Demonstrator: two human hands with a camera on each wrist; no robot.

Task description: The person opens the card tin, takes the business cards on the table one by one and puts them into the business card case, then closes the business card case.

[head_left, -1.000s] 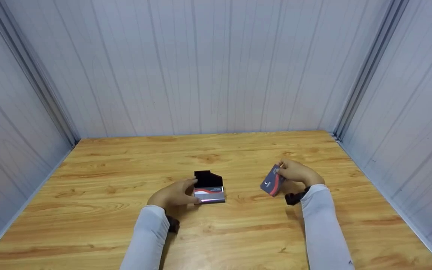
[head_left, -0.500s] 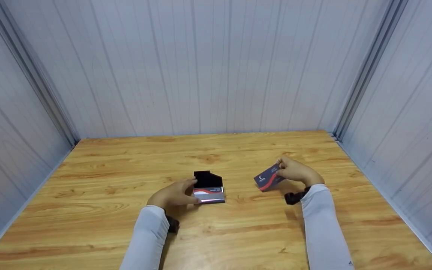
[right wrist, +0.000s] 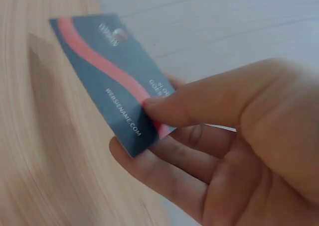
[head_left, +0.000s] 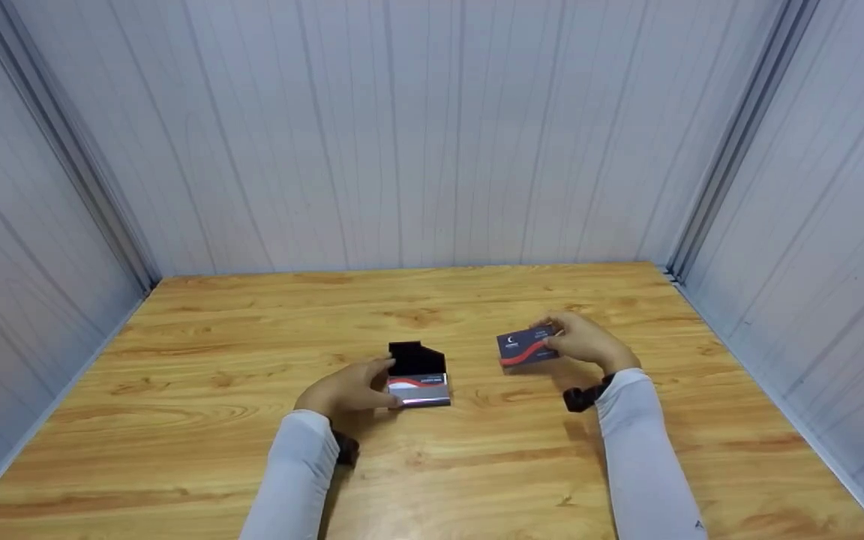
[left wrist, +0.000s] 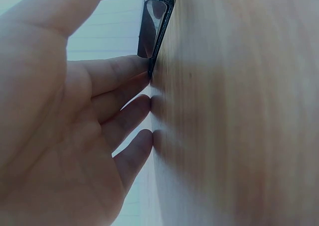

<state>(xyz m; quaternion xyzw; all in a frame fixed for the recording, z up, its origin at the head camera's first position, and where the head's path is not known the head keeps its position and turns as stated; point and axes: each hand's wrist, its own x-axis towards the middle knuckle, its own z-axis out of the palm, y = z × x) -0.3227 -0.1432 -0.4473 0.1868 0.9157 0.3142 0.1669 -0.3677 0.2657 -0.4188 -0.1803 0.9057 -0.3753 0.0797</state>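
My right hand (head_left: pixel 586 341) pinches a dark blue business card (head_left: pixel 522 347) with a red wave and white print, thumb on its face and fingers behind. In the right wrist view, the card (right wrist: pixel 109 76) is tilted over the table. On the table, a business card case (head_left: pixel 432 401) lies with its black-lined lid (head_left: pixel 413 360) flipped back. A card with a red and white band shows inside the case. My left hand (head_left: pixel 346 386) holds the case at its left side, thumb at the near corner and forefinger by the lid; the other fingertips touch the table in the left wrist view.
The wood-grain table (head_left: pixel 432 480) runs back to a pale panelled wall (head_left: pixel 432 150), with side walls at left and right. Dark wrist cameras sit under both wrists, over white sleeves (head_left: pixel 293 465).
The card in my right hand has turned from steeply slanted to nearly level and moved slightly left. My left hand and the case have stayed in place.
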